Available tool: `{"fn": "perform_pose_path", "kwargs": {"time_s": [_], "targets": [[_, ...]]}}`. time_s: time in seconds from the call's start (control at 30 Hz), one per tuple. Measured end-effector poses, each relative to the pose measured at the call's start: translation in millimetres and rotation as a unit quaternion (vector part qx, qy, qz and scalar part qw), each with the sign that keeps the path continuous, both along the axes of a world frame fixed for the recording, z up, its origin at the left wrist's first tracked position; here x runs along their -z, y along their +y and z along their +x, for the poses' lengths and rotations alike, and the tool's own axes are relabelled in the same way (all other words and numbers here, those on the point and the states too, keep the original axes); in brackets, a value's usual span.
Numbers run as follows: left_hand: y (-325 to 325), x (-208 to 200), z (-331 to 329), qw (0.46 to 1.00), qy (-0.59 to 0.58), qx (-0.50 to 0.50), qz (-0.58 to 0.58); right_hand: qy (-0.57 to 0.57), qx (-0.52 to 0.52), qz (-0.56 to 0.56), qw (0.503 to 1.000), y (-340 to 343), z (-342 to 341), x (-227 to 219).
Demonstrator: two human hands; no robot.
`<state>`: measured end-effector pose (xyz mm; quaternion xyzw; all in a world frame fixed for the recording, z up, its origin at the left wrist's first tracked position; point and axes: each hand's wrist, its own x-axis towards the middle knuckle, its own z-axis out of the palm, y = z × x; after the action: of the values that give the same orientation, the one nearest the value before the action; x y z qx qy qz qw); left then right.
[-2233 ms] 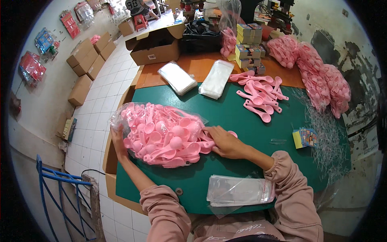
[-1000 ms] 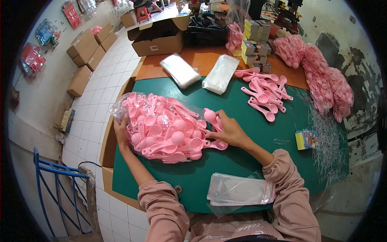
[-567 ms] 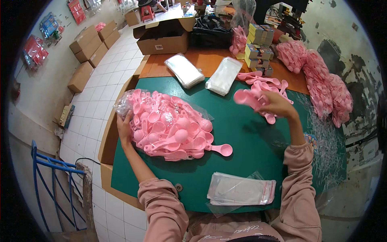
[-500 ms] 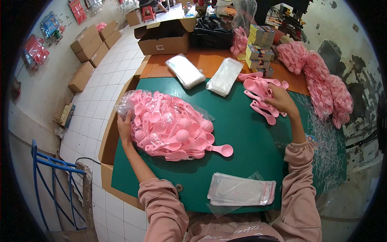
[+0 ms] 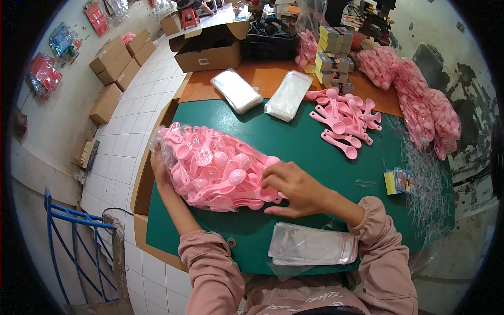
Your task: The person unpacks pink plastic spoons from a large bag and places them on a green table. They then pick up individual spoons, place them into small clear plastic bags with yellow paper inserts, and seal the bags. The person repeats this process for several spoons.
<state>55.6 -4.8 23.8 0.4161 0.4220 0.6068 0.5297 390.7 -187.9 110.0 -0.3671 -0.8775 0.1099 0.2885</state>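
Note:
A clear plastic bag full of pink measuring spoons [image 5: 220, 168] lies on the green table top [image 5: 236, 115]. My left hand [image 5: 159, 164] grips its left end, with the fingertips partly hidden by the plastic. At the bag's right end, where spoons poke out, is my right hand [image 5: 296, 190]. Its fingers are bent but apart, with the thumb below and nothing visible between them. Loose pink spoons [image 5: 346, 118] form a heap toward the far right of the green surface.
Clear empty bags [image 5: 310, 244] lie near my front; two more stacks, one left [image 5: 236, 90] and one right [image 5: 287, 95], sit farther back. Small cards [image 5: 400, 181] and plastic scraps [image 5: 428, 194] lie at right. Behind are card bundles [image 5: 334, 55], bagged spoons [image 5: 415, 100] and an open carton [image 5: 207, 52].
My right hand has come from the loose heap, leftward and nearer, to the bag's right end. The spoon sticking out there is now covered by it. The small cards at right are uncovered.

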Motion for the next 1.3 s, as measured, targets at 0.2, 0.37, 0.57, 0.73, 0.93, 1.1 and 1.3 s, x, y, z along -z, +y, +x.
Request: {"fn": "perform_pose_path", "kwargs": {"time_s": [0.2,0.37,0.57,0.73,0.93,1.1,1.3], "targets": [[19.6,24.4,-18.3,1.000,0.028,0.009,-0.008,-0.106,0.020,0.133,0.985,2.3,-44.8,25.7],[16.8,21.3,-13.2,0.999,0.023,0.004,-0.025,-0.147,0.107,0.177,0.967,-2.2,-59.3,43.4],[12.1,16.5,-4.9,0.998,-0.029,0.042,-0.029,-0.167,0.192,0.088,0.963,-6.2,-58.7,27.9],[1.8,4.8,1.5,0.998,-0.024,0.046,-0.026,-0.173,0.174,-0.035,0.969,-18.3,-44.3,11.5],[4.5,9.5,-9.4,0.998,-0.034,0.022,-0.045,-0.140,0.149,-0.341,0.917,-19.7,35.5,-12.3],[12.3,13.2,-13.0,0.999,0.029,0.027,-0.016,-0.106,0.049,-0.385,0.916,-14.7,89.8,-3.4],[11.8,16.6,-18.4,0.999,0.021,0.029,-0.038,-0.046,0.003,-0.358,0.933,-16.2,96.2,7.6]]}}
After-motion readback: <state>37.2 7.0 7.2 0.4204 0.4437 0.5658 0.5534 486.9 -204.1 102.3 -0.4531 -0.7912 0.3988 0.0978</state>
